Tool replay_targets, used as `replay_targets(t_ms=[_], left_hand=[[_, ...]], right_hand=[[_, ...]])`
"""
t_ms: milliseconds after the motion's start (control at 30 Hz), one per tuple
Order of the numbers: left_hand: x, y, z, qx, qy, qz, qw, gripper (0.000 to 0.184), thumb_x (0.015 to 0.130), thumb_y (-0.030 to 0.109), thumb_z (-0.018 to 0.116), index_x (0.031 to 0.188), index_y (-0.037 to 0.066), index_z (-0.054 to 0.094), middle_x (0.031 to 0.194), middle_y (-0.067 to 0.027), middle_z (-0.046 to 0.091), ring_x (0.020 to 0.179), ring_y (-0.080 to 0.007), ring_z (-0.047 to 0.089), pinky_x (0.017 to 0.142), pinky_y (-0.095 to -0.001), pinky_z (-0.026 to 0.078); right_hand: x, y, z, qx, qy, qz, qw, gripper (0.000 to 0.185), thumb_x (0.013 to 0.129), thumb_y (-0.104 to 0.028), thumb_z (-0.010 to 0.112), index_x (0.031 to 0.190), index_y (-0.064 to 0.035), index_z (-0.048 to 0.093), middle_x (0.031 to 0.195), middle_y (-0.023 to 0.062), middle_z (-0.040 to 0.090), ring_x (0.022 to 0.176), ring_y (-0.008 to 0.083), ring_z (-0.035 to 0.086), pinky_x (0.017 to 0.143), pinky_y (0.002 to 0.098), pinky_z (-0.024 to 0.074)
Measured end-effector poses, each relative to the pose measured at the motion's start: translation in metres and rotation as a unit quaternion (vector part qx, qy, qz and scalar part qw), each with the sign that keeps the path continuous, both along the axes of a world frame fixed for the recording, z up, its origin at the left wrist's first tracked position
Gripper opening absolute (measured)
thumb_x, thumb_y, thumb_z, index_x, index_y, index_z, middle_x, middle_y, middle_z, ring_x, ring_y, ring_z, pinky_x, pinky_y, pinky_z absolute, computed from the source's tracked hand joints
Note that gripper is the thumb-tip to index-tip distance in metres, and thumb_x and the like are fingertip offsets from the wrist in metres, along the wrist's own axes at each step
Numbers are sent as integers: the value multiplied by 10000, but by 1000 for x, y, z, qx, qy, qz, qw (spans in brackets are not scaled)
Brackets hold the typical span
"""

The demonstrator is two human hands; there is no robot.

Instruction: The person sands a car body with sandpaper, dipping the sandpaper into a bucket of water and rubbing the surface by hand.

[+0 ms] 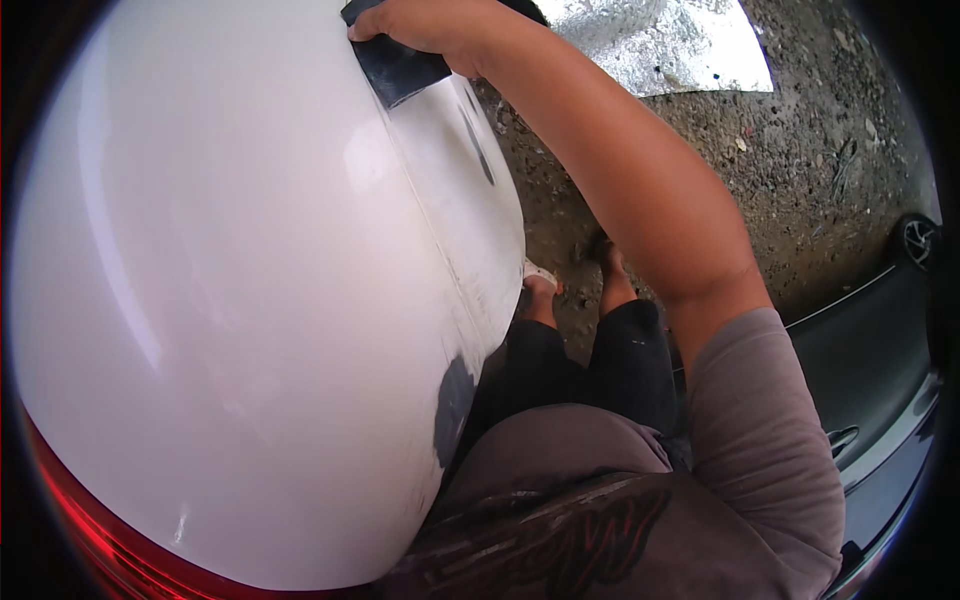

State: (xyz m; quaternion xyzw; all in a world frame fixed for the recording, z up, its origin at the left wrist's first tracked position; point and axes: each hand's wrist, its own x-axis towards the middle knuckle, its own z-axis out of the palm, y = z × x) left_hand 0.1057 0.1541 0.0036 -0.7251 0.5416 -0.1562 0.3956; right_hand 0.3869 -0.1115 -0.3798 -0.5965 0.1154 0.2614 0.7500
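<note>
At the top of the head view my right hand (pixel 425 25) is closed on a black sheet of sandpaper (pixel 405 72), thumb over its edge. The sheet lies against a white car body panel (pixel 250 250), along a crease in the bumper area. Whitish dust marks the sheet's lower edge. Below it, the crease runs down the panel with scuffs and thin dark marks. A dark grey patch (pixel 455 410) shows lower on the panel, and a narrow grey streak (pixel 478 148) sits on its right side. My left hand is out of the frame.
A red tail light (pixel 90 520) borders the panel at lower left. Crumpled silver foil sheeting (pixel 690 50) lies on the gravelly dirt ground (pixel 800 150). A dark car (pixel 870 350) stands at right. My legs and feet are beside the white panel.
</note>
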Motion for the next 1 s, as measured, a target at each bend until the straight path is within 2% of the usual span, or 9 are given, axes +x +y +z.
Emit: replay_targets(t_ms=[67, 233, 367, 567, 767, 867, 933, 1000], left_hand=[[10, -11, -2, 35, 6, -18, 999, 406, 1095, 439, 590, 1484, 321, 590, 1249, -54, 717, 1500, -385, 484, 1246, -711, 345], [13, -9, -3, 33, 9, -28, 999, 394, 1103, 421, 581, 1480, 308, 592, 1248, -50, 719, 1507, -385, 476, 1246, -710, 341], [14, -8, 0, 45, 7, -41, 998, 415, 1099, 431, 589, 1494, 306, 577, 1260, -46, 717, 1506, -383, 476, 1244, -710, 347], [23, -11, -8, 37, -15, -64, 997, 443, 1086, 442, 604, 1509, 315, 559, 1292, -52, 707, 1517, -387, 467, 1246, -704, 355], [25, -15, -13, 34, -13, -52, 998, 437, 1086, 443, 603, 1499, 306, 565, 1289, -52, 708, 1513, -385, 470, 1248, -701, 352], [23, -15, -13, 32, -12, -49, 998, 433, 1087, 443, 603, 1494, 300, 569, 1287, -52, 709, 1511, -384, 471, 1249, -699, 350], [22, -15, -13, 29, -12, -47, 998, 431, 1087, 443, 603, 1490, 296, 571, 1286, -52, 709, 1509, -383, 472, 1250, -697, 349], [22, -15, -13, 27, -10, -44, 999, 428, 1087, 443, 603, 1486, 293, 574, 1284, -52, 710, 1508, -382, 473, 1251, -696, 347]], right_hand=[[0, 1, 0, 33, -7, -2, 999, 424, 944, -210, 768, 1175, 143, 729, 1114, 249, 759, 955, 317, 746, 831, 417, 575], [0, 7, 3, -8, 6, 3, 1000, 404, 942, -220, 748, 1132, 137, 739, 1045, 233, 760, 895, 300, 734, 782, 417, 569], [4, 7, 2, 3, 18, 20, 1000, 400, 941, -226, 742, 1126, 128, 744, 1034, 223, 759, 884, 289, 723, 771, 413, 565], [3, 3, 7, -39, 0, 45, 998, 404, 939, -212, 741, 1150, 132, 739, 1027, 217, 760, 884, 287, 720, 767, 423, 566], [-9, 1, 14, -34, 0, 41, 999, 461, 935, -195, 745, 1209, 173, 703, 1055, 257, 752, 914, 321, 740, 799, 446, 589], [-15, 11, -1, -77, -17, 35, 996, 505, 930, -184, 746, 1258, 188, 650, 1091, 280, 742, 920, 335, 754, 800, 433, 601], [-16, 25, -23, -21, 20, 37, 999, 473, 907, -270, 837, 1203, 86, 744, 1208, 224, 738, 1009, 316, 738, 860, 414, 567], [-28, 19, -15, -37, 27, 56, 997, 453, 907, -272, 829, 1167, 89, 750, 1153, 217, 747, 953, 303, 739, 812, 411, 571]])
